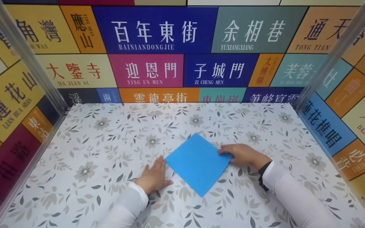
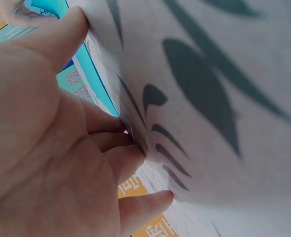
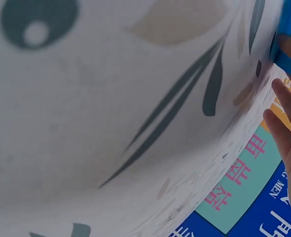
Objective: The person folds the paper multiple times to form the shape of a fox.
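Note:
A square blue sheet of paper [image 1: 198,166] lies on the patterned tabletop, turned so that its corners point up, down and sideways. My left hand [image 1: 153,176] rests on the table at the sheet's left corner, its fingers fairly straight and the thumb spread. In the left wrist view, that hand's fingertips [image 2: 135,150] touch the surface beside a strip of blue paper. At the right corner, my right hand [image 1: 242,154] holds the sheet's edge between finger and thumb. The right wrist view shows a digit against the blue paper [image 3: 288,66], the other fingers extended; much of this hand is cut off.
The white tabletop [image 1: 112,142] carries a grey leaf and flower print. Behind and beside it stand panels [image 1: 157,30] of coloured blocks with Chinese lettering. Clear upright edge strips run along the left [image 1: 27,53] and right [image 1: 331,50] corners.

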Motion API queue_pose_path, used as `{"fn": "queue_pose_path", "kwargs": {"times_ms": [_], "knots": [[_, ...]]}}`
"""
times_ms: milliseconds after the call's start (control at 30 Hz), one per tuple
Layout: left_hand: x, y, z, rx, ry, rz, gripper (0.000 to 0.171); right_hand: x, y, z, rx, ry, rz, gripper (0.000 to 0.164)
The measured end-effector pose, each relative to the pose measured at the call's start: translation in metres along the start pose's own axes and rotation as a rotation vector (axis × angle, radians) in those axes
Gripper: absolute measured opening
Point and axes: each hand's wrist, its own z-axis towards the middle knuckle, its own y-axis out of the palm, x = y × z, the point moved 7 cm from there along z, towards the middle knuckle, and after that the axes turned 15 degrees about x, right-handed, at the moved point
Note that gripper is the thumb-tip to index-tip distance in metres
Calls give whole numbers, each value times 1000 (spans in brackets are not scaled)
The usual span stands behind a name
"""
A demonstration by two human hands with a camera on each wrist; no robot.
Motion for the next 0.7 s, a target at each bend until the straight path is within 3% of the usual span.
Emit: {"fn": "queue_pose_path", "kwargs": {"times_ms": [233, 467, 700], "knots": [[0, -1, 0, 0, -3, -4, 82, 6, 0, 3, -39, 42, 94, 43], [-1, 0, 2, -9, -2, 11, 80, 11, -3, 13, 23, 39, 231, 39], [-1, -1, 1, 1, 6, -2, 81, 17, -4, 17, 69, 133, 348, 29]]}}
